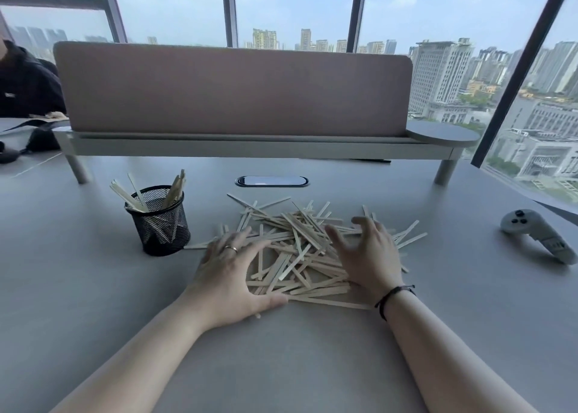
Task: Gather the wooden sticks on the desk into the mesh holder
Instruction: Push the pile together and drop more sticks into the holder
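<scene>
A loose pile of flat wooden sticks (300, 247) lies on the grey desk (78, 287) in front of me. My left hand (228, 275) rests on the pile's left edge, fingers spread, thumb along the near side. My right hand (366, 256) presses on the pile's right side with fingers apart and curled. Neither hand has lifted any stick. A black mesh holder (161, 222) stands upright to the left of the pile, with several sticks leaning inside it.
A grey handheld controller (531, 234) lies at the right of the desk. A pink divider panel on a raised shelf (231, 96) spans the back. An oval cable port (271, 181) sits behind the pile. A person in dark clothes (25, 84) sits at far left.
</scene>
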### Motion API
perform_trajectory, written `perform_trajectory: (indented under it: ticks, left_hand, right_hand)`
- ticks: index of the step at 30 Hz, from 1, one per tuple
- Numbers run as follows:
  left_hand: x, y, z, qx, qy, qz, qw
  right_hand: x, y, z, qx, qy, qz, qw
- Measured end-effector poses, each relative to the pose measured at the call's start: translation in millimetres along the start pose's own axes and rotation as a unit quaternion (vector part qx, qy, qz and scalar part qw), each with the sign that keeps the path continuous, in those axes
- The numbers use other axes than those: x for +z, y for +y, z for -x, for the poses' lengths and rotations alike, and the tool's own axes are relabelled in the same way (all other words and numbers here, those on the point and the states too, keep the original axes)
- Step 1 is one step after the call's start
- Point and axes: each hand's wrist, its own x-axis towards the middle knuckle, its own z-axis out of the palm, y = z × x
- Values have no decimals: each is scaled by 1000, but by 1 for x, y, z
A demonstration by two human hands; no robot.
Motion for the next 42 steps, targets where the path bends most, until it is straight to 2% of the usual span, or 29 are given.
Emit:
perform_trajectory:
  ticks: [4, 9, 12, 18, 23, 29, 35, 42]
  left_hand:
    - [1, -7, -4, -36, -56, 38, 997]
    - [1, -4, -7, 7, -40, 44, 998]
    - [2, -8, -8, 19, -6, 70, 997]
    - [8, -14, -11, 12, 7, 134, 991]
    - [9, -10, -11, 47, 75, 112, 990]
    - [12, -7, -9, 61, 64, 52, 995]
    - [6, -2, -6, 52, 50, 53, 996]
    - [5, 2, -4, 65, 76, 33, 994]
  right_hand:
    - [8, -14, -7, -20, -50, 60, 997]
    - [33, -48, -12, -12, -94, 92, 991]
    - [42, -51, -14, -28, -112, 88, 989]
    - [38, -44, -15, -64, -68, 81, 992]
    - [39, -38, -17, -73, -72, 109, 989]
    - [36, -35, -16, -84, -62, 125, 987]
    - [23, -42, -9, -110, -15, 74, 991]
    - [13, -44, -7, -151, 25, -5, 988]
